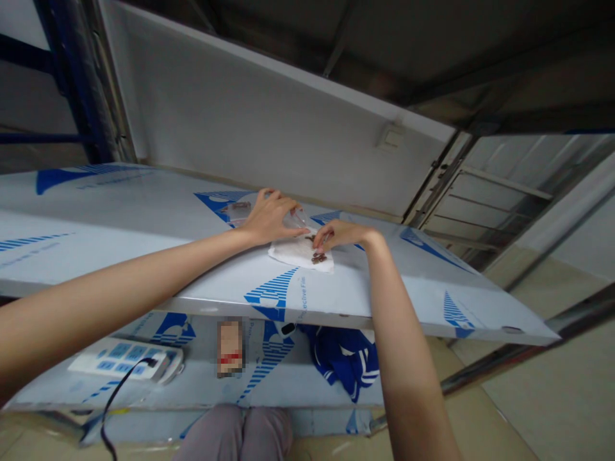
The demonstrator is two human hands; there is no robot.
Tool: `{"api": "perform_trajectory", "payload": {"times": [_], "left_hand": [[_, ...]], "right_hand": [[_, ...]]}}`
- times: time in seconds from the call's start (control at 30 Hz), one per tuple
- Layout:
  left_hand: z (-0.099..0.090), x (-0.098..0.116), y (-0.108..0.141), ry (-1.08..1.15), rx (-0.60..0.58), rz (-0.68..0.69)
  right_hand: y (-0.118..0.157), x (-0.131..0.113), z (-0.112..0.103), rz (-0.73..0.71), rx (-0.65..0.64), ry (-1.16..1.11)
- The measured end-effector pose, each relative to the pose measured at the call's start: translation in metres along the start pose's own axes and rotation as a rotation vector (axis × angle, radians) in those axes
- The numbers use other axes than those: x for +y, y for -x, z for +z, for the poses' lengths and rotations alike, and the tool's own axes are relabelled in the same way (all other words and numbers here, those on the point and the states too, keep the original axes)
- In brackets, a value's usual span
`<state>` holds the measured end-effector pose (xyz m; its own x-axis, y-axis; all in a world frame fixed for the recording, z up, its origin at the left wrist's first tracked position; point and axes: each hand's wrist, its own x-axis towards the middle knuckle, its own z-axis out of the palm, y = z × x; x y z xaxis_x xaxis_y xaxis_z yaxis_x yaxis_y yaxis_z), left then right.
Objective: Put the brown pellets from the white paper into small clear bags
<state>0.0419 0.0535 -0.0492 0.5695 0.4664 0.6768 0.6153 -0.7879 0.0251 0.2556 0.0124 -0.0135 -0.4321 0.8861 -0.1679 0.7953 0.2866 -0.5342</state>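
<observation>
A white paper sheet or tissue [293,251] lies on the film-covered tabletop, with several small brown pieces [318,258] near its right side. My right hand [339,234] reaches in from the right, its fingertips pinched together at the brown pieces; a dark bit shows by the fingers. At the sheet's far left edge, my left hand [271,218] has its thumb and fingers around a clear plastic bag [298,221], which is thin and hard to see. Behind my left wrist lies another small clear bag [237,210] with something brownish in it.
The tabletop [144,224] carries blue-printed protective film. On a lower shelf sit a white power strip [127,360] with a black cable [115,397], a blurred-out box [231,347] and blue-and-white cloth [343,355]. A wall [269,109] and metal frames stand behind.
</observation>
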Motion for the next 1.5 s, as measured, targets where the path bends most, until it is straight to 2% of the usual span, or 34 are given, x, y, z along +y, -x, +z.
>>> {"api": "perform_trajectory", "payload": {"times": [0.17,0.4,0.57,0.73,0.9,1.1,1.2,1.37,1.43,1.5], "left_hand": [[-0.001,0.000,0.000,0.000,-0.032,0.006],[-0.001,-0.002,-0.001,-0.035,-0.034,0.002],[-0.001,-0.001,0.000,-0.033,-0.062,-0.010],[0.000,-0.003,0.000,0.012,-0.044,-0.011],[-0.001,-0.002,0.002,0.007,-0.067,0.034],[-0.002,0.003,0.002,0.088,-0.130,-0.003],[-0.002,0.004,0.001,0.175,-0.163,-0.054],[-0.006,0.004,0.001,0.265,-0.159,-0.118],[-0.008,0.003,0.001,0.282,-0.154,-0.140],[-0.010,0.001,0.000,0.293,-0.147,-0.151]], "right_hand": [[-0.003,-0.006,0.006,0.074,-0.010,-0.001],[-0.003,-0.007,0.005,0.044,0.004,-0.012],[-0.012,-0.012,0.014,0.101,0.043,0.056],[-0.008,-0.015,0.011,0.070,0.157,0.065],[0.003,-0.014,-0.002,0.009,0.492,0.043],[-0.003,-0.034,0.006,-0.144,0.475,-0.038],[-0.007,-0.037,0.010,-0.158,0.490,-0.057],[0.001,-0.024,-0.001,-0.108,0.619,-0.025],[0.008,-0.017,-0.006,-0.092,0.555,-0.023],[0.014,-0.011,-0.010,-0.070,0.362,-0.019]]}}
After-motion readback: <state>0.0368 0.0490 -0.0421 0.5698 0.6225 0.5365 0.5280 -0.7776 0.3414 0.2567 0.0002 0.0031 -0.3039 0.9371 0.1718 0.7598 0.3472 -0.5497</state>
